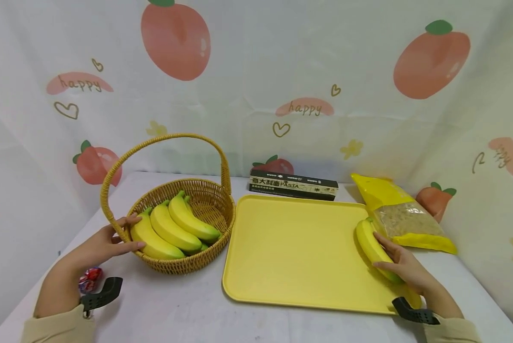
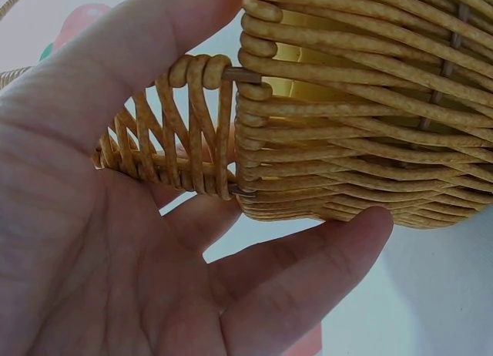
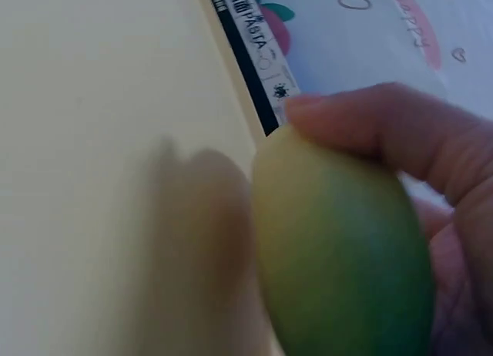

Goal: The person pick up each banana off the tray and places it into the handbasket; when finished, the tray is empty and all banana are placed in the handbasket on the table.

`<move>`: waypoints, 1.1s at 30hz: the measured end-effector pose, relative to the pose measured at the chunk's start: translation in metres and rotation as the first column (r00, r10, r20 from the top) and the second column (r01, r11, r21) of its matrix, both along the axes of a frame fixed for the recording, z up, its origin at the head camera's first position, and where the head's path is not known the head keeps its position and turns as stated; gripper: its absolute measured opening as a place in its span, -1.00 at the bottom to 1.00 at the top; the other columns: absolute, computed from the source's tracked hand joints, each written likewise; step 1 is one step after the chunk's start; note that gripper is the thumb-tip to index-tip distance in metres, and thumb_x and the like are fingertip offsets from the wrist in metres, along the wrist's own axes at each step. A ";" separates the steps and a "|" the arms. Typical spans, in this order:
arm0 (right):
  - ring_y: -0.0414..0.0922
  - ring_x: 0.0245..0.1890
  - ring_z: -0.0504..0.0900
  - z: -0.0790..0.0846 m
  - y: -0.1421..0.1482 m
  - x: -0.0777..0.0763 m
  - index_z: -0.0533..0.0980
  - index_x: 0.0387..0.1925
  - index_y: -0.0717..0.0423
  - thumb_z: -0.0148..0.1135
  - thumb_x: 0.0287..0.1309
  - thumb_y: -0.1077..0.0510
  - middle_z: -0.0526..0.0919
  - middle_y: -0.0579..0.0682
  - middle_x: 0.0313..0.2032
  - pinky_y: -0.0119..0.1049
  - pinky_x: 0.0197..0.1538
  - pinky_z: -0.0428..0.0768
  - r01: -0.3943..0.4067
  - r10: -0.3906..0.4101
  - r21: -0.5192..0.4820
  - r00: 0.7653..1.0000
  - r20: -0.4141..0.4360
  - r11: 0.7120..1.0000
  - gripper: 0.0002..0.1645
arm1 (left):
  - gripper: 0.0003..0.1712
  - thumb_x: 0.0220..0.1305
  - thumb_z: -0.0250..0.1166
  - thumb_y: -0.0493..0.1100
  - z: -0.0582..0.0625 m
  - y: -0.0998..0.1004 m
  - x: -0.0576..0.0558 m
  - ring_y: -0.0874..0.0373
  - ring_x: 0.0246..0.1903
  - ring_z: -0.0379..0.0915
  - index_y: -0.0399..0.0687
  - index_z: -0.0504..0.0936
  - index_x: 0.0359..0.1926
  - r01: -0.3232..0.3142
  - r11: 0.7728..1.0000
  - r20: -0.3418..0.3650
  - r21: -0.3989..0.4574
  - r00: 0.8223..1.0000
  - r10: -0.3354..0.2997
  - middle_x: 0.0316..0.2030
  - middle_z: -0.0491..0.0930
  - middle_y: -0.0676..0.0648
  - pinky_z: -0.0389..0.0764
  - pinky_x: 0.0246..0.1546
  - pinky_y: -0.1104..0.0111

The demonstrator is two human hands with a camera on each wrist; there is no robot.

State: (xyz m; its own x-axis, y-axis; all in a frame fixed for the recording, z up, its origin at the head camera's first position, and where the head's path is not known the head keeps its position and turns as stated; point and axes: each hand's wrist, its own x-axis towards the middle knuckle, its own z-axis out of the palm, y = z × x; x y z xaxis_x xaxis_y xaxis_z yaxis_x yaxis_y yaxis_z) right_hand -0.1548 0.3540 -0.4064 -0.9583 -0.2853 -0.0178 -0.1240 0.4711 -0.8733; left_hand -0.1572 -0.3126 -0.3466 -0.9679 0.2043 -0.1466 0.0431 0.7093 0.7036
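A round wicker basket (image 1: pixel 183 264) with a tall arched handle stands at the left. Several yellow bananas (image 1: pixel 183 219) with green tips lie inside it. My left hand (image 1: pixel 115 240) holds the basket's left side where the handle meets the rim. In the left wrist view, its thumb and fingers (image 2: pixel 308 275) lie around the woven side (image 2: pixel 347 125). On the right, my right hand (image 1: pixel 404 264) grips a single banana (image 1: pixel 369 243) over the right edge of a yellow tray (image 1: pixel 295 252). The right wrist view shows that banana's green end (image 3: pixel 347 256) close up, with the thumb along its upper side.
Behind the tray stands a dark pasta box (image 1: pixel 293 185). A yellow bag (image 1: pixel 406 214) with a see-through window leans by the tray's back right corner. Small red-and-blue wrapped pieces (image 1: pixel 90 279) lie by the left forearm. A fruit-printed cloth (image 1: pixel 256 71) hangs behind the table.
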 end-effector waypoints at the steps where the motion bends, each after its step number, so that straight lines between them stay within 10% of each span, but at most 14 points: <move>1: -0.86 0.02 0.09 0.002 -0.002 0.000 -0.14 0.40 0.33 0.17 0.17 0.22 -0.16 0.45 0.37 -0.83 -0.04 0.31 -0.005 0.005 0.004 1.000 -0.013 1.000 -0.07 | -0.16 0.25 0.20 0.04 0.000 0.000 0.000 -0.52 0.18 0.10 -0.15 0.05 0.41 0.000 1.000 -0.001 0.002 1.000 0.000 0.36 -0.07 -0.48 0.33 0.04 -0.26; 33: -0.51 0.07 0.39 0.058 -0.106 -0.061 -0.03 0.41 0.20 0.24 0.13 0.23 0.03 0.33 0.39 -0.56 -0.06 0.52 -0.374 0.373 -0.009 0.927 -0.049 0.927 -0.08 | -0.16 0.24 0.21 0.06 -0.002 0.001 0.000 -0.49 0.18 0.12 -0.09 0.05 0.41 -0.011 1.000 -0.004 -0.004 1.000 0.011 0.33 -0.03 -0.50 0.36 0.03 -0.24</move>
State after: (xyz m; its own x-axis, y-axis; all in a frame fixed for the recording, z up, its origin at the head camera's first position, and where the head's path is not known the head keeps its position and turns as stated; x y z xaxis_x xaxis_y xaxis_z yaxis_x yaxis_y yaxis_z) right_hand -0.2155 0.2482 -0.3484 -0.7821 -0.6224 0.0315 -0.3273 0.3672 -0.8707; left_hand -0.1571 -0.3119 -0.3482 -0.9707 0.1926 -0.1435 0.0378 0.7124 0.7008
